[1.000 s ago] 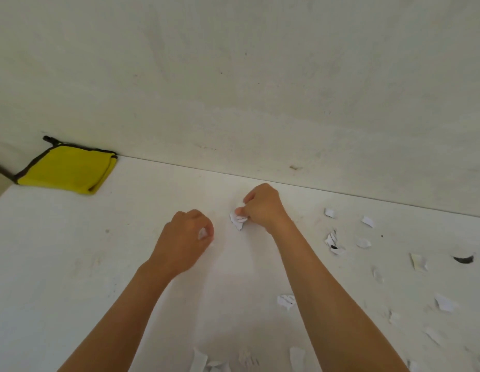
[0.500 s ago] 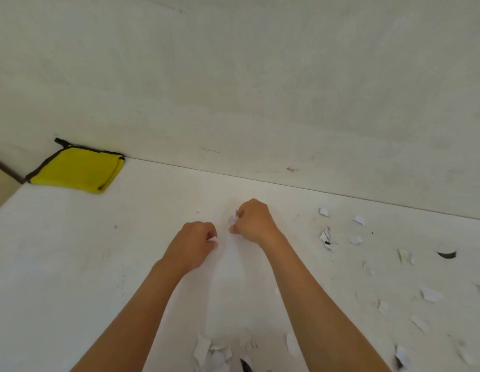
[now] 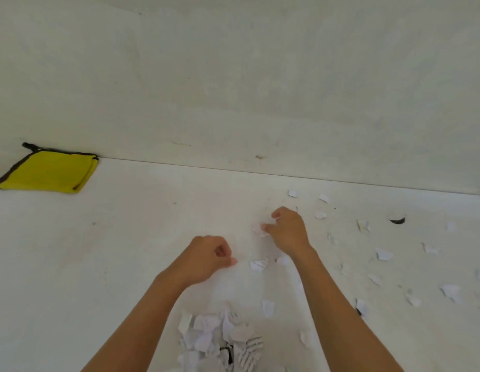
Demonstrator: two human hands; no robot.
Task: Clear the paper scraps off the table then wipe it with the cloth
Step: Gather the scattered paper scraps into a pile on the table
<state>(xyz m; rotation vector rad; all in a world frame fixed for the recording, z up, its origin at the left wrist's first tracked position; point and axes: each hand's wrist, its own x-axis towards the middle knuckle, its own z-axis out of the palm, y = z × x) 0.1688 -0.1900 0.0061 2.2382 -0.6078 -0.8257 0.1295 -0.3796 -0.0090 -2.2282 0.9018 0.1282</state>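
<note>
- The wall (image 3: 233,76) is pale and bare, meeting the tabletop along a thin line.
- The white tabletop (image 3: 99,264) fills the lower half of the view, with faint smudges on its left part.
- Two bare forearms reach in from the bottom edge towards the middle.
- The yellow cloth (image 3: 48,170), folded and edged in black, lies flat at the far left corner against the wall, well apart from both hands.
- A heap of paper scraps (image 3: 220,336) sits at the near edge between the forearms; some pieces carry black print.
- The left hand (image 3: 206,259) is loosely curled, thumb tip to forefinger; whether its grip holds a scrap cannot be told.
- The right hand (image 3: 287,232) is farther out, fingers bent down onto the tabletop, fingertips touching a small crumpled scrap (image 3: 258,229); its grip is not clearly closed on it.
- Another printed scrap (image 3: 258,265) lies between the hands, just beside the right wrist.
- Loose scraps (image 3: 382,255) are scattered across the right side.
- A small dark curved piece (image 3: 397,220) lies far right.
</note>
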